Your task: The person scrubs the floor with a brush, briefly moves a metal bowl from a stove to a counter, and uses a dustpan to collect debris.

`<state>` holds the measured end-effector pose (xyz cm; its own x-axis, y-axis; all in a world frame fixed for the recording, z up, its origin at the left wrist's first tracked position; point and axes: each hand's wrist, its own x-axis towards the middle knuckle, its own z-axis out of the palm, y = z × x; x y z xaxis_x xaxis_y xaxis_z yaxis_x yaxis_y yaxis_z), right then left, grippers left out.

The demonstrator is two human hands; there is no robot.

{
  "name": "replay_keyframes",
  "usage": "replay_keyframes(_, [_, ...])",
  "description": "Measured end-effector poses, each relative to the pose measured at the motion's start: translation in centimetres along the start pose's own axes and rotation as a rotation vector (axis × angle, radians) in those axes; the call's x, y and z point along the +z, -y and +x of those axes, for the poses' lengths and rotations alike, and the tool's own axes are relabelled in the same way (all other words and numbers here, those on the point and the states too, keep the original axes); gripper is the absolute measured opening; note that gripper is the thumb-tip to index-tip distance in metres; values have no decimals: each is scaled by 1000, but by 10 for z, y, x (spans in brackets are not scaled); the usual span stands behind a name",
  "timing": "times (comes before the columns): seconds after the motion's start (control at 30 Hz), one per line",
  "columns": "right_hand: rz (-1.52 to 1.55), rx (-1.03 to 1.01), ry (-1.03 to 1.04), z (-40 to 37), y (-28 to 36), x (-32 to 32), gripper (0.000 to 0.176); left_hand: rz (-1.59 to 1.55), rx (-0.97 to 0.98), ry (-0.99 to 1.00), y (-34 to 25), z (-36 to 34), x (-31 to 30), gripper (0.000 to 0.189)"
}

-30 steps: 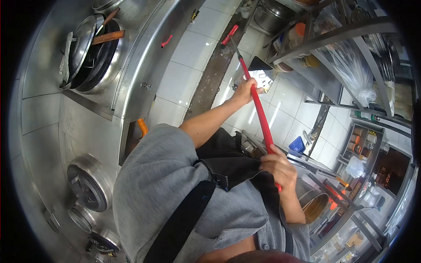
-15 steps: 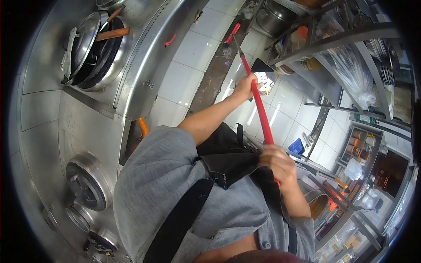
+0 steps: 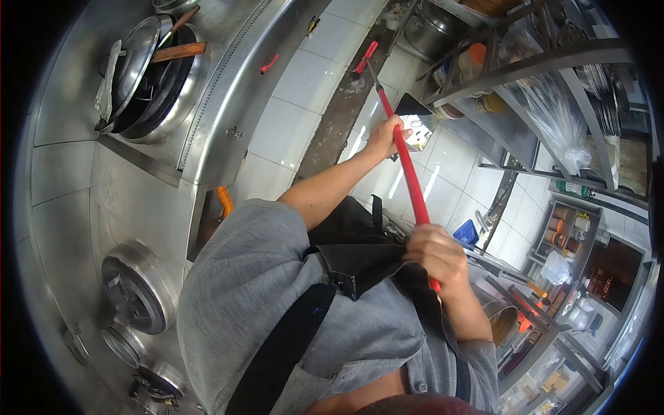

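Note:
A long red pole (image 3: 413,181) with a short red head (image 3: 365,57) reaches away from me. Its head rests on the dark strip (image 3: 332,114) that runs through the tiled floor; bristle or blade, I cannot make out. Partway up the shaft my left hand (image 3: 382,137) is wrapped round it, arm stretched forward. My right hand (image 3: 437,257) is closed round the upper end, close to my black apron (image 3: 366,263). A little of the red end sticks out below that fist.
Steel stoves with a lidded wok (image 3: 138,83) and an orange pipe (image 3: 225,201) line the left. Metal shelving (image 3: 526,66) with jars and bags stands right. A large pot (image 3: 430,29) is at the far end, and a blue dustpan-like item (image 3: 467,233) lies on the floor.
The pole's red head has slid slightly along the dark strip toward me. My right hand has shifted a little up in the view; both hands keep their hold.

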<state>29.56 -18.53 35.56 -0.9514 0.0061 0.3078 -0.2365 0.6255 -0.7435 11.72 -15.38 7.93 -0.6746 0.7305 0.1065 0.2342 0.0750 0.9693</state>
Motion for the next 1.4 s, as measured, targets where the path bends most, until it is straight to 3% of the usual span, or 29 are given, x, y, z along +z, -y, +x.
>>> replay_keyframes(0.17, [41,-21,-40,-2,25,-12,12,18,134,-52,-19,-21,3,27])
replay_keyframes(0.23, [50,-6,-32,-2,2,0,13,-45,-64,-26,6,-18,10,27])
replay_keyframes(0.3, [4,56,33,3,-18,15,14,-44,-83,-41,21,-4,9,26])
replay_keyframes(0.63, [47,-35,-58,-12,25,-8,12,5,155,-30,-16,-23,4,28])
replay_keyframes(0.77, [-17,24,8,-3,-17,12,19,0,38,-14,34,-5,13,26])
replay_keyframes(0.93, [-4,33,25,-3,-3,-3,20,36,-25,51,-9,2,7,28])
replay_keyframes(1.07, [31,-17,-79,-12,11,-11,17,26,85,24,-20,-10,9,27])
replay_keyframes(1.13, [57,11,-72,-7,-10,-3,17,-56,-37,-1,3,-9,16,26])
replay_keyframes(1.27, [36,10,-46,5,-19,7,17,-42,-89,-48,6,6,13,25])
replay_keyframes(1.37, [-12,-39,-122,0,4,-5,16,-99,-52,-92,-28,-2,12,26])
replay_keyframes(1.4, [41,-61,-150,-2,11,-9,15,-187,-119,-74,-47,-7,10,27])
